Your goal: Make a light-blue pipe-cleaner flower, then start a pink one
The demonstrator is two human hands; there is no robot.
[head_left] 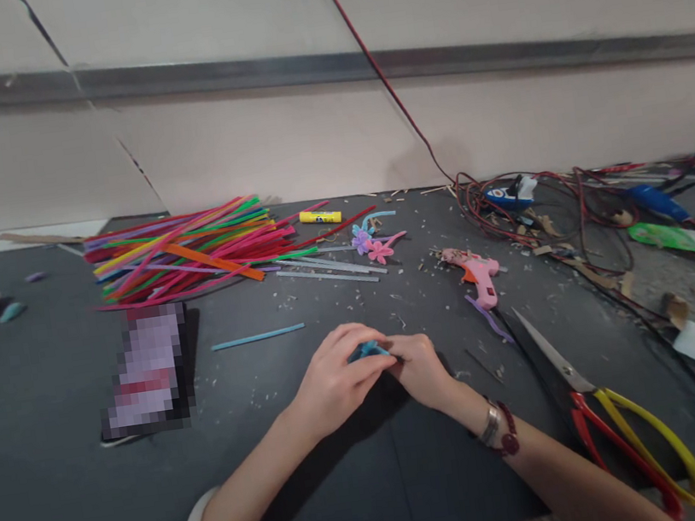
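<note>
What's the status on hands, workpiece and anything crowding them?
Left hand and right hand together, both pinching a small blue strip piece. Worked just above the dark table. Scissors and pink glue gun lie right, apart from hands.

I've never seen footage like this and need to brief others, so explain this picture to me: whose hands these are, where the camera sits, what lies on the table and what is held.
There is no machine here: a person works with two bare hands, and the single picture comes from a camera worn on their head, looking forward and down.

The left hand and the right hand meet over the dark table and pinch a small blue piece between the fingers; its exact shape is hidden by the grip.

On the table lie a pile of coloured strips, one loose blue strip, a yellow glue stick, two small craft flowers, a pink glue gun, scissors with red and yellow handles, tangled red cables and a blurred-out phone.
</note>
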